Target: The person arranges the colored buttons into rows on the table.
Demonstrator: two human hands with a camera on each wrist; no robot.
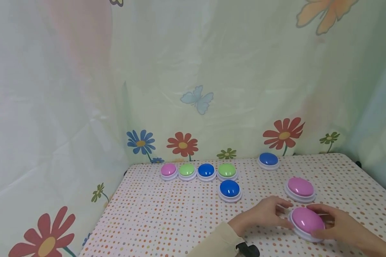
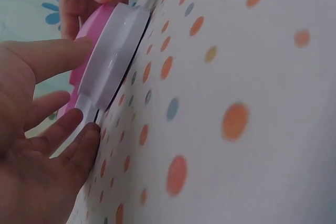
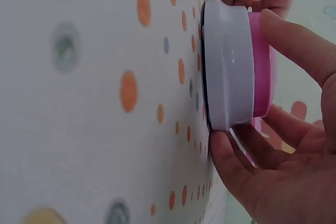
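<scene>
The nearer pink push button [image 1: 307, 220], a dome on a round white base, sits at the table's front right. My right hand [image 1: 341, 225] grips it from the right; in the right wrist view the thumb lies by the pink dome and the fingers curl at the base [image 3: 228, 66]. On the other side my left hand [image 1: 267, 214] stands with fingers spread and loosely bent, its thumb close to the dome; whether it touches cannot be told. Just behind, a second pink button [image 1: 300, 187] rests on the table, partly seen past the fingers in both wrist views.
Along the back left runs a row: a pink button [image 1: 168, 170], a green button [image 1: 187, 170], a blue button [image 1: 206, 171] and another green button [image 1: 227, 171]. One blue button [image 1: 229, 190] sits before the row, another [image 1: 268, 160] at the back right. A dotted cloth covers the table [image 1: 148, 221].
</scene>
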